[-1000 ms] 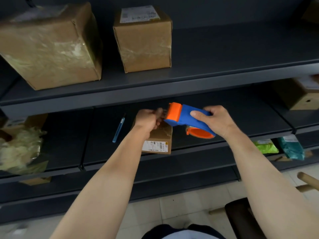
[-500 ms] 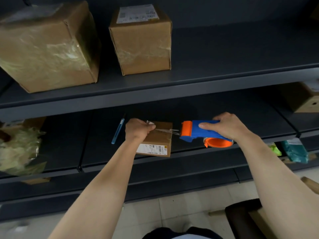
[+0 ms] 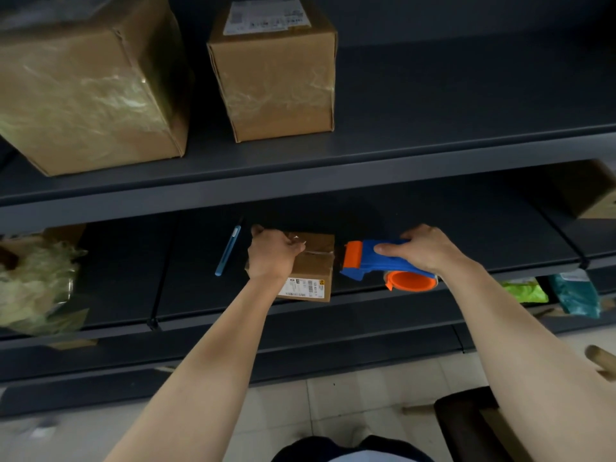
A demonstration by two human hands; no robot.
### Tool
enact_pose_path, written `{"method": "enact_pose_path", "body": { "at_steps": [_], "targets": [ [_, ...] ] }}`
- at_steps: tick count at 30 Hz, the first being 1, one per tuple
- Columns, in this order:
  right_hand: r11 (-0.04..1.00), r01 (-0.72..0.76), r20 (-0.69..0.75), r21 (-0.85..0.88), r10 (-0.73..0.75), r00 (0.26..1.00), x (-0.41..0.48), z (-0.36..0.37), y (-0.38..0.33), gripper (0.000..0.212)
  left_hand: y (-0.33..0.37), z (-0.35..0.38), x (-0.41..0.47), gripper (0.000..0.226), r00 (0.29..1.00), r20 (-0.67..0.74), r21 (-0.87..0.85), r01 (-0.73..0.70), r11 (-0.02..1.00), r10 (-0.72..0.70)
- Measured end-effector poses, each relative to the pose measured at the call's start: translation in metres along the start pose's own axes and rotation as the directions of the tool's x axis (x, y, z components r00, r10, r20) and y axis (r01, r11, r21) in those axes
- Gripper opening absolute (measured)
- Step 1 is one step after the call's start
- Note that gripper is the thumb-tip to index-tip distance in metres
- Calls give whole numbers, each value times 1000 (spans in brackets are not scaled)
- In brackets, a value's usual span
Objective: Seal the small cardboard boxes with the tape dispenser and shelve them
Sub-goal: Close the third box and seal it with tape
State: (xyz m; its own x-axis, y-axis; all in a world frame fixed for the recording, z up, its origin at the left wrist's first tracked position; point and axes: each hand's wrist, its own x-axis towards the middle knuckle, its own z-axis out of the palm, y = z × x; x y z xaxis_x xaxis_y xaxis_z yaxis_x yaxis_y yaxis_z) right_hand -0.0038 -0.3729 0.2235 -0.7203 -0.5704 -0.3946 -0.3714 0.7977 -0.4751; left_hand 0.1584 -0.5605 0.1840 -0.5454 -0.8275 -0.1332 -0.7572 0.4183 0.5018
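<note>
A: Where's it at?
B: Left hand pins the small box on the middle shelf; right hand clenches the tape dispenser just beside it.
A: Next?
B: Probably smoothing the tape down.

A blue pen lies on the middle shelf, its upper end pointing toward 1 o'clock. At 9 o'clock on this shelf sits a clear bag of pale shredded filler, with a piece of brown cardboard behind it. At 3 o'clock, on a lower shelf level, a green packet and a teal packet lie side by side, the teal one to the right. A dark stool stands on the pale tiled floor at 5 o'clock. A light wooden bar enters from the right edge at 4 o'clock.
</note>
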Motion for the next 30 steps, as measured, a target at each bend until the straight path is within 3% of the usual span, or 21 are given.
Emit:
{"method": "enact_pose_path", "body": {
  "at_steps": [3,7,12,15,18,20,23,26,30],
  "targets": [
    [1000,-6,10,-1,6,1000,1,1,0,52,3,0,-6,41,999,-37,13,-8,1000,9],
    [1000,3,10,-5,-3,1000,2,1,0,56,6,-9,-8,65,995,-86,-157,42,987,-56],
    [1000,4,6,-7,-4,1000,2,-3,0,58,-1,-7,-7,19,990,-139,-73,8,997,-19],
    [999,30,14,-39,-29,999,4,-2,-5,55,4,2,-14,24,973,-121,117,-182,976,196],
    [996,40,31,-81,-37,999,6,1,-10,56,13,7,-15,20,964,7,68,-266,962,266],
    [995,34,29,-92,-32,999,7,1,-12,57,19,9,-10,37,981,90,25,-177,984,174],
    [994,39,21,-99,-37,999,6,0,-11,59,28,15,-5,75,983,162,131,-107,986,85],
    [996,35,28,-86,-32,999,3,-4,-4,64,32,18,-1,83,982,187,121,-63,991,40],
    [1000,12,21,-28,-11,1000,-8,-19,9,54,34,17,4,93,971,237,123,1,992,-30]
  ]
}}
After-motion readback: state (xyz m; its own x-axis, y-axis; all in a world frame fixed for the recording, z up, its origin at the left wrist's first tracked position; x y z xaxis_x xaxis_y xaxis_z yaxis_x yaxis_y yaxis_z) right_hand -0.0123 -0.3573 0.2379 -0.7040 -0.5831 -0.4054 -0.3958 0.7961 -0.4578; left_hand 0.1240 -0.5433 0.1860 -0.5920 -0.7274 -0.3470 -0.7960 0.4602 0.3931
